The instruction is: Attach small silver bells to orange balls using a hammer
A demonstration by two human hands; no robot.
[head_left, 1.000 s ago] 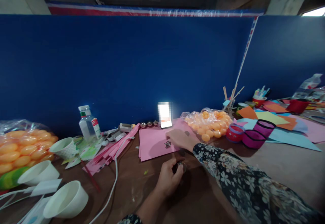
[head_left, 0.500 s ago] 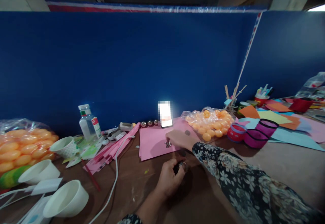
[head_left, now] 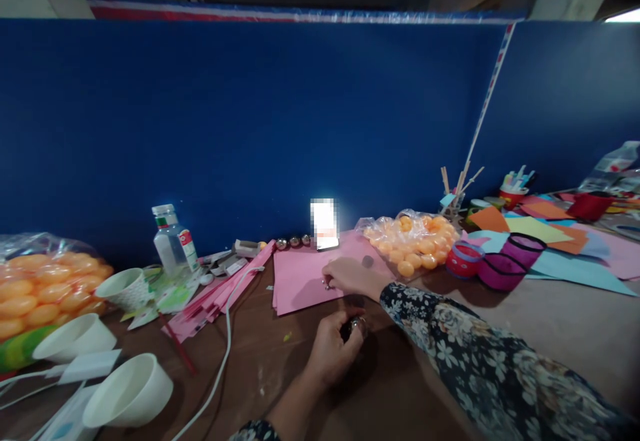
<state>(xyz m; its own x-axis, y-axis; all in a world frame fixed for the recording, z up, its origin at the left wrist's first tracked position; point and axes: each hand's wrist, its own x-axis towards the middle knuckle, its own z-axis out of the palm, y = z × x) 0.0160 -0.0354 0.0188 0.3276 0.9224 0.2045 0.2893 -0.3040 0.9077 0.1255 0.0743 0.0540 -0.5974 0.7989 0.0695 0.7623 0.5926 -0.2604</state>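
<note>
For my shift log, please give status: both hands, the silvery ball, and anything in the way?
Left hand gripping silvery ball. Right hand at small shiny pieces on pink paper. Bag of orange balls near right wrist, not between hands.

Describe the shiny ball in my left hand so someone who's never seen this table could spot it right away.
Start at the big blue wall and drop down to the pink paper in front of it. Just nearer than that paper, the left hand holds the shiny ball. Unlike the similar balls lined up beside the bright phone, this one is in a hand.
</note>
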